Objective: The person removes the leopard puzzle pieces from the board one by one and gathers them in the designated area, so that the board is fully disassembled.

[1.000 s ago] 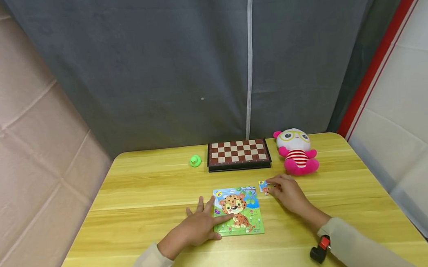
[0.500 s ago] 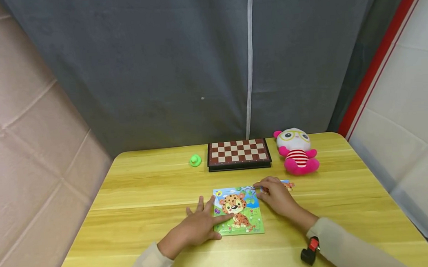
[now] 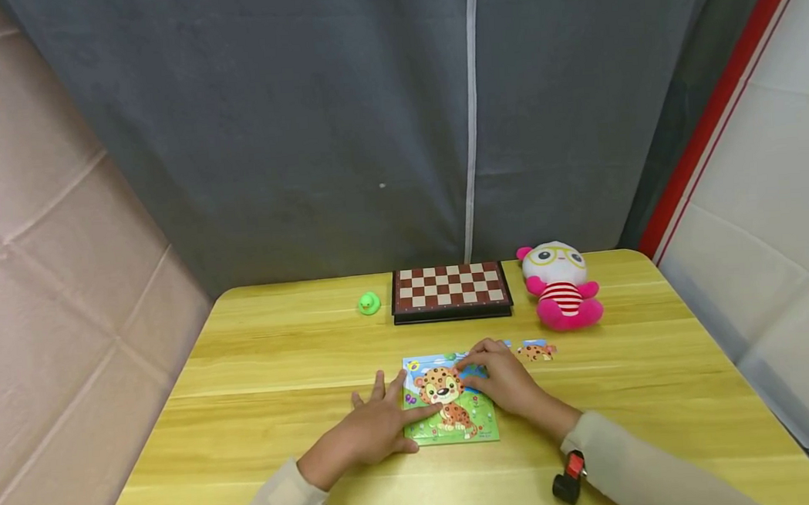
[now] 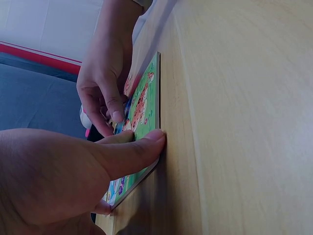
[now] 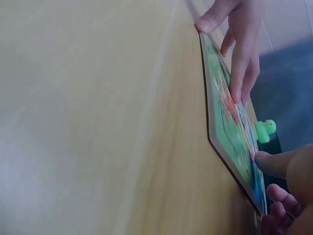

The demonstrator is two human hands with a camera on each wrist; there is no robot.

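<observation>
The leopard puzzle (image 3: 457, 421) is lying on the table (image 3: 278, 353); on its left edge the left hand (image 3: 376, 429) is resting, fingers spread wide, while over its far right part the right hand (image 3: 507, 381) is curving thumb and fingers (whether pinching anything, I cannot tell).

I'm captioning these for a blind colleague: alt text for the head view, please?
A person's left grip rests over the left side of a leopard puzzle; the right grip touches its upper right. Beyond are a green duck, checkered board and pink-and-white plush toy.
</observation>
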